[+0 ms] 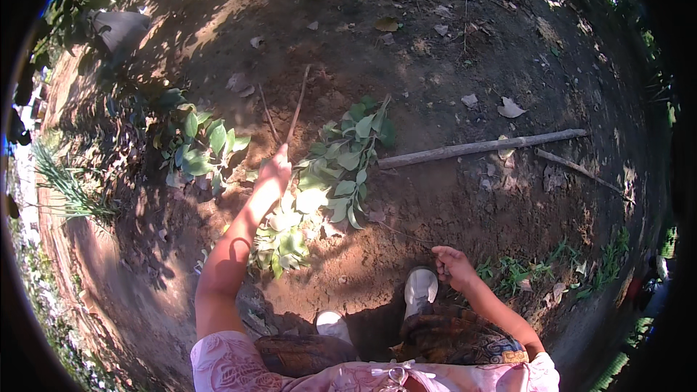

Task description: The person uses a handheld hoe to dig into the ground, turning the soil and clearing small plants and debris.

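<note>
My left hand (275, 170) is closed around the lower end of a forked leafless twig (297, 103), whose two prongs point away from me. To its left lies a leafy green cutting (209, 144), and on its right a bunch of leafy branches (354, 158). Sunlit leaves (280, 242) lie on the soil nearer to me. My right hand (453, 268) is raised above my shoe (421, 286), fingers curled; something small may be between the fingers, but what it is cannot be told. A thin stem (405, 234) runs from the leaves towards its fingertips.
A long bare stick (479, 148) lies to the right, with a thinner stick (582, 170) beside it. Dry leaves (511, 108) dot the brown soil. Grass (517, 273) grows at the lower right; long green blades (73, 185) lie at the left. A pale object (120, 27) stands at the upper left.
</note>
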{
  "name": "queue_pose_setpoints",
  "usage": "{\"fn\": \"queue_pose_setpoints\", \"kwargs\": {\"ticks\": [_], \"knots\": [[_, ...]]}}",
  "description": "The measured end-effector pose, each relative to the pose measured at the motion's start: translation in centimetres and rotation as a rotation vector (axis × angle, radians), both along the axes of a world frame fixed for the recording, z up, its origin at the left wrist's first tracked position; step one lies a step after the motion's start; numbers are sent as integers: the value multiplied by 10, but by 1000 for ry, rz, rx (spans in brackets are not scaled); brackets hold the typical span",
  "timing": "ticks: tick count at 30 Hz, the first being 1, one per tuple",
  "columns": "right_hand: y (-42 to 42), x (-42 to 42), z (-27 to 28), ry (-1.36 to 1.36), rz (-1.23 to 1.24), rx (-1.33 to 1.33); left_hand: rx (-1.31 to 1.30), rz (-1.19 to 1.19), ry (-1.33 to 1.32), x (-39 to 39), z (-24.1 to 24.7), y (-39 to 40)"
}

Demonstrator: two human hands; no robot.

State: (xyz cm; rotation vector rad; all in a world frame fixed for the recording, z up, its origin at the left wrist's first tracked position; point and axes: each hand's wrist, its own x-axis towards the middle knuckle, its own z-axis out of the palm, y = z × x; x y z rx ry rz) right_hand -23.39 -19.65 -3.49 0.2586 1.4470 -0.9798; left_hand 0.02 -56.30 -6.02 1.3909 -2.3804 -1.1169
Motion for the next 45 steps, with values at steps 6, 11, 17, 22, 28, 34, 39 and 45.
{"fn": "queue_pose_setpoints", "kwargs": {"ticks": [6, 11, 17, 22, 28, 34, 39, 45], "knots": [[4, -4, 1, -24, 17, 2, 167, 152, 170, -130, -24, -86], [7, 2, -5, -52, -3, 3, 201, 167, -18, -132, -36, -18], [-3, 9, -2, -79, -43, -153, 247, -10, -22, -55, -7, 51], [10, 2, -8, -79, -79, -158, 132, -70, -58, -56, -3, 19], [14, -5, -3, -74, -95, -106, 291, 220, 241, -170, -17, -40], [10, -4, -4, -32, -39, -53, 356, 58, -59, -141, -30, 33], [4, 0, -4, -85, -63, -159, 191, -232, 102, -73, -14, 47], [14, -7, -9, -11, -48, -91, 92, -27, 119, -117, -5, 1]]}}
